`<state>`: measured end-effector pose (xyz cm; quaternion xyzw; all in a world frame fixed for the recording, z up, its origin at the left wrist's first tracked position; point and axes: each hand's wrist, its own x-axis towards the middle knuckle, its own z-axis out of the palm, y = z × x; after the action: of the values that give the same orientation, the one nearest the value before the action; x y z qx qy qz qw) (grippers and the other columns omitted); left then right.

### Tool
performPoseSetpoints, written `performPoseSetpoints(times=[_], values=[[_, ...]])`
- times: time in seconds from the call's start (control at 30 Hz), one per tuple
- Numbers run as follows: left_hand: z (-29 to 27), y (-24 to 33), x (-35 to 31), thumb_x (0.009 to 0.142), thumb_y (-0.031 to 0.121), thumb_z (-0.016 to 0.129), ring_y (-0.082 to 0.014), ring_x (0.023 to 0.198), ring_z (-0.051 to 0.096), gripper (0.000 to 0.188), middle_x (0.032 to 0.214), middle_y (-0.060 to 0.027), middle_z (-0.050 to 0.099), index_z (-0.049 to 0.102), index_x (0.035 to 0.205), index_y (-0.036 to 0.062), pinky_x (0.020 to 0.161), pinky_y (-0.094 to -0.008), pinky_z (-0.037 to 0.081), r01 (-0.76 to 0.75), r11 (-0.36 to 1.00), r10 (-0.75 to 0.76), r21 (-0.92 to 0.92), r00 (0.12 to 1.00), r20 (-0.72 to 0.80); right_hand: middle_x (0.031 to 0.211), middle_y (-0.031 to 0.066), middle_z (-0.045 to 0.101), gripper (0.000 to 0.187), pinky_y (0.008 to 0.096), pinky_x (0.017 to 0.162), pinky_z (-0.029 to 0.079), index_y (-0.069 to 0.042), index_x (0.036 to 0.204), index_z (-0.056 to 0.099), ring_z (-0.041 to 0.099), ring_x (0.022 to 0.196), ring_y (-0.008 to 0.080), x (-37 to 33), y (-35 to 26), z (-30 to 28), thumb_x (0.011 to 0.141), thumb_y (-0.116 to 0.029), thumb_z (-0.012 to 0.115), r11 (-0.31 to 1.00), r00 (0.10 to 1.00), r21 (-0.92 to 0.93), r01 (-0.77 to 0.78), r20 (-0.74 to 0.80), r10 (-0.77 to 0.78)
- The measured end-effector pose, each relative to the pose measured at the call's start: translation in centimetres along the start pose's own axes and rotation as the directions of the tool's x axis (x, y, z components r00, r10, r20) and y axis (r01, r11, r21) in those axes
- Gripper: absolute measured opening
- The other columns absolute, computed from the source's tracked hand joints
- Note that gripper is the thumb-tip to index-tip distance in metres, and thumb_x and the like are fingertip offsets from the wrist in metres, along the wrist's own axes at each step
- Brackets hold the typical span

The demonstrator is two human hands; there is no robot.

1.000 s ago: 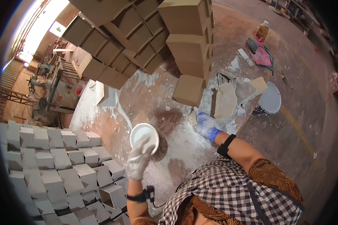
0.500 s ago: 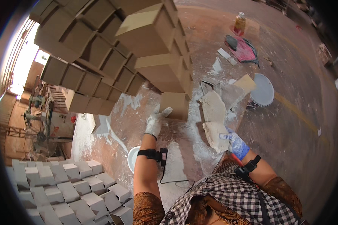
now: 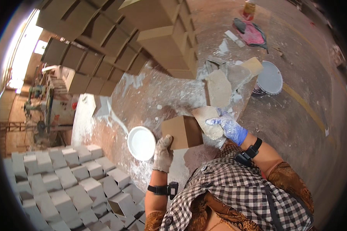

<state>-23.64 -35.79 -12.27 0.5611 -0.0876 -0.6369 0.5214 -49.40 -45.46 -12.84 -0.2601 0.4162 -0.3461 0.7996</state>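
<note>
Clearly the brown block (image 3: pixel 182 132) is the thing in hand: a box-shaped piece, tan and matte like unfired clay, held low over the dusty floor (image 3: pixel 297 127) just in front of the person. It looks dense and fairly heavy for its size, stiff but probably brittle at edges and corners, with a powdery skin that could slip. Flat faces seem the safest places to take hold, with support underneath rather than a pinch at a corner.

The left hand (image 3: pixel 162 153), in a dirty white glove, has its fingers curled together on the block's near left edge. The right hand (image 3: pixel 229 126), in a blue glove, lies with fingers spread against a pale, dust-coated slab (image 3: pixel 210 120) touching the block's right side.

Just left of the block sits a white bowl (image 3: pixel 141 143). Beyond, stacked brown blocks (image 3: pixel 158 34) rise; grey-white blocks (image 3: pixel 77 181) crowd the lower left.
</note>
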Motion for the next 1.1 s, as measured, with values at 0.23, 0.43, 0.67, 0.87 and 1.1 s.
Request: performPoseSetpoints(times=[0.23,0.43,0.67,0.87,1.1], values=[[-4.3,-6.4,-5.6,0.084,0.015,0.063,-0.0189,0.094,0.060,0.029,0.105,-0.0060,0.061,0.054,0.110,0.0045,0.083,-0.0307,0.052,-0.135,0.875,0.021,-0.464,0.970,-0.242,0.097,0.0079,0.060,0.046,0.0289,0.077,0.048,-0.001,0.109,0.054,0.057,0.089,0.0170,0.2,2.8,5.1,0.066,-0.003,0.070,0.931,0.980,-0.353,-0.092,0.134,0.148],[-5.4,-10.3,-6.0,0.084,0.022,0.064,-0.0119,0.092,0.058,0.029,0.100,-0.0018,0.060,0.055,0.106,0.0058,0.078,-0.0241,0.050,-0.266,0.854,0.115,-0.447,0.935,-0.336,0.081,0.0152,0.063,0.035,0.0312,0.068,0.050,0.001,0.093,0.061,0.062,0.074,0.0228,2.8,7.2,8.4,0.066,-0.020,0.070,0.524,0.995,-0.851,0.041,0.084,0.059],[-5.3,-9.6,-6.1,0.084,0.018,0.064,-0.0153,0.090,0.061,0.022,0.098,-0.0041,0.062,0.056,0.101,0.0059,0.080,-0.0291,0.054,-0.287,0.835,0.136,-0.469,0.934,-0.329,0.079,0.0133,0.065,0.024,0.0329,0.067,0.051,-0.002,0.089,0.065,0.064,0.071,0.0243,2.6,5.0,12.5,0.068,-0.014,0.067,0.763,0.973,-0.609,-0.218,-0.074,0.218],[-6.6,-10.6,-5.5,0.084,0.019,0.064,-0.0170,0.090,0.062,0.026,0.101,-0.0059,0.062,0.056,0.104,0.0050,0.078,-0.0305,0.055,-0.271,0.813,0.106,-0.516,0.940,-0.326,0.101,0.0154,0.060,0.048,0.0332,0.079,0.049,-0.002,0.111,0.054,0.059,0.094,0.0246,3.5,7.2,11.3,0.067,-0.016,0.069,0.761,0.988,-0.645,-0.068,0.060,0.139],[-6.4,-10.2,-5.8,0.084,0.017,0.063,-0.0175,0.092,0.062,0.025,0.102,-0.0066,0.062,0.057,0.105,0.0040,0.079,-0.0310,0.055,-0.292,0.783,0.105,-0.550,0.933,-0.345,0.100,0.0144,0.059,0.049,0.0339,0.076,0.050,0.000,0.111,0.051,0.059,0.089,0.0228,2.3,5.3,11.8,0.069,-0.015,0.071,0.743,0.946,-0.669,-0.034,0.218,0.240]])
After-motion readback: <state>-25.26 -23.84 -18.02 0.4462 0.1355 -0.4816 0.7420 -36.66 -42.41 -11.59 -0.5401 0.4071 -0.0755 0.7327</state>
